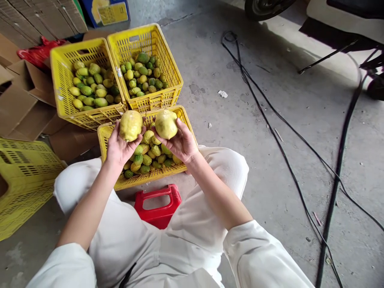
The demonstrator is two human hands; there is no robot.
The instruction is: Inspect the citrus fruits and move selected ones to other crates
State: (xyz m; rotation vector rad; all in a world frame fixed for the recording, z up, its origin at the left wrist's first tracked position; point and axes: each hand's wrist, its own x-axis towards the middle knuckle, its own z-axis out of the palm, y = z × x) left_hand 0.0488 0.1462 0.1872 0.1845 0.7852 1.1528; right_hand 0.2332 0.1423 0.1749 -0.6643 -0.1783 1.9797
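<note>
My left hand point(121, 146) is closed round a yellow lemon point(131, 125) with bumpy skin. In my right hand point(181, 142) sits another pale yellow lemon point(166, 124), held by thumb and fingers. Both fruits are raised side by side over the near yellow crate point(150, 179), which holds a heap of green and yellow lemons point(147, 160). Part of that heap is hidden behind my hands. Beyond it stand a left yellow crate point(55, 86) and a right yellow crate point(175, 68), each with many green and yellow lemons inside.
A red plastic stool point(157, 216) shows between my legs. Another yellow crate point(27, 176) stands at the left, near cardboard boxes point(24, 104) and a red bag point(37, 54). Black cables point(336, 180) cross the concrete floor at right, below a parked scooter point(342, 28).
</note>
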